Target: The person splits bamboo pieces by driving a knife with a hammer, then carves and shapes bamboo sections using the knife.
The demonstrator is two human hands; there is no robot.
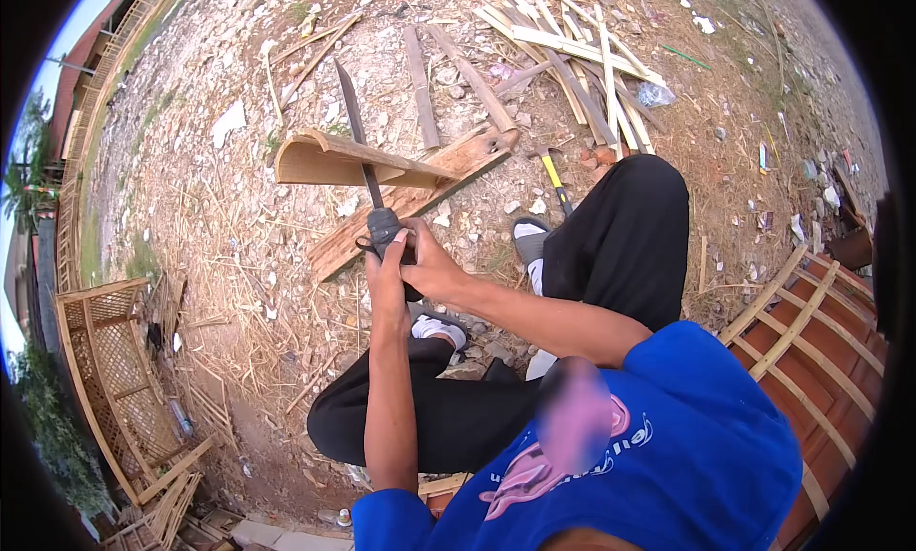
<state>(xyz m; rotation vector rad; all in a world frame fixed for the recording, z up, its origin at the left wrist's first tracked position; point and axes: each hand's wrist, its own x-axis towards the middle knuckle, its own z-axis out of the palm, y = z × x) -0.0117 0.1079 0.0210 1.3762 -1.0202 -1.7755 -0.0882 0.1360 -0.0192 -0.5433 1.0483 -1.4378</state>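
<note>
Both of my hands are closed at the dark wrapped handle of a machete (383, 228). My left hand (387, 282) is on the near side of the grip, and my right hand (431, 265) wraps it from the right. The long blade points away from me and crosses a split piece of bamboo (329, 162); its middle is hidden by the bamboo, while the tip shows beyond. Whether the blade is lodged in the bamboo I cannot tell. The bamboo's right end rests over a thick wooden plank (439, 196) lying on the ground.
A hammer (553, 176) with a yellow handle lies right of the plank. Beyond it is a pile of wooden strips (582, 50). Loose boards (420, 83) lie farther ahead. A lattice frame (119, 379) stands at left, and a slatted bamboo frame (806, 312) at right.
</note>
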